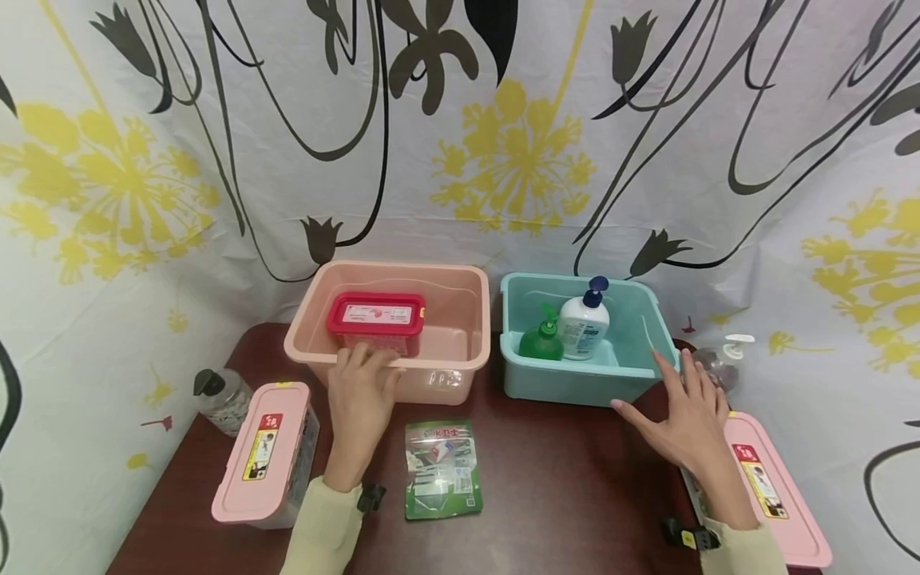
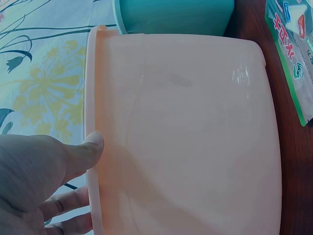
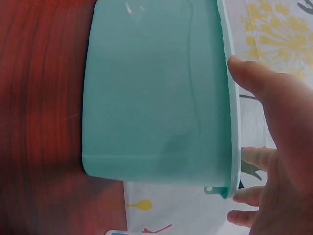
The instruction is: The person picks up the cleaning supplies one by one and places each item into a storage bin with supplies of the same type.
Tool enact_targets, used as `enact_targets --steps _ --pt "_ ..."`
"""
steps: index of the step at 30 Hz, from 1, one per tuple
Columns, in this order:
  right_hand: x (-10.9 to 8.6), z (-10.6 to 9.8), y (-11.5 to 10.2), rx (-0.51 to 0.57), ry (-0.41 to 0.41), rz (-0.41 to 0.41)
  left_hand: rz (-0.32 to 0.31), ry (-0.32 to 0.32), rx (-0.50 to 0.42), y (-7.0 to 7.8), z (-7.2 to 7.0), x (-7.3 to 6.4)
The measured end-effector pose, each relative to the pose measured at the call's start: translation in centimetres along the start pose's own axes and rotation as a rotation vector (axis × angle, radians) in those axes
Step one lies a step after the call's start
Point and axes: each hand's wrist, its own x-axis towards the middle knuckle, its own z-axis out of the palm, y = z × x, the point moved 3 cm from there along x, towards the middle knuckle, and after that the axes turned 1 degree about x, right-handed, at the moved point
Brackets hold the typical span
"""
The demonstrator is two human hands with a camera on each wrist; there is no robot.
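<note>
My left hand (image 1: pixel 362 395) is at the front rim of a pink bin (image 1: pixel 449 383), its fingers reaching over the edge. Its thumb lies against the bin's rim in the left wrist view. Inside that bin stands a clear box with a red lid (image 1: pixel 377 314), just beyond the fingers. My right hand (image 1: pixel 683 419) is spread at the front right corner of a teal bin (image 1: pixel 568 387), thumb near the rim and nothing in its grip. A white pump bottle (image 1: pixel 584 326) and a green pump bottle (image 1: pixel 542 342) stand in the teal bin.
A green and clear pouch (image 1: pixel 442 469) lies on the dark table between the arms. Pink-lidded boxes stand at left (image 1: pixel 262 455) and right (image 1: pixel 779 495). Behind them are a black-topped clear bottle (image 1: pixel 224 399) and a white-pump bottle (image 1: pixel 721 363). Patterned cloth (image 1: pixel 517 160) hangs behind.
</note>
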Motion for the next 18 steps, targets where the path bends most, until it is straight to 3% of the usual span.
enact_targets --steps 18 --pt "-2.6 -0.5 1.7 -0.012 0.004 0.087 -0.008 -0.003 -0.003 -0.1 0.0 -0.1"
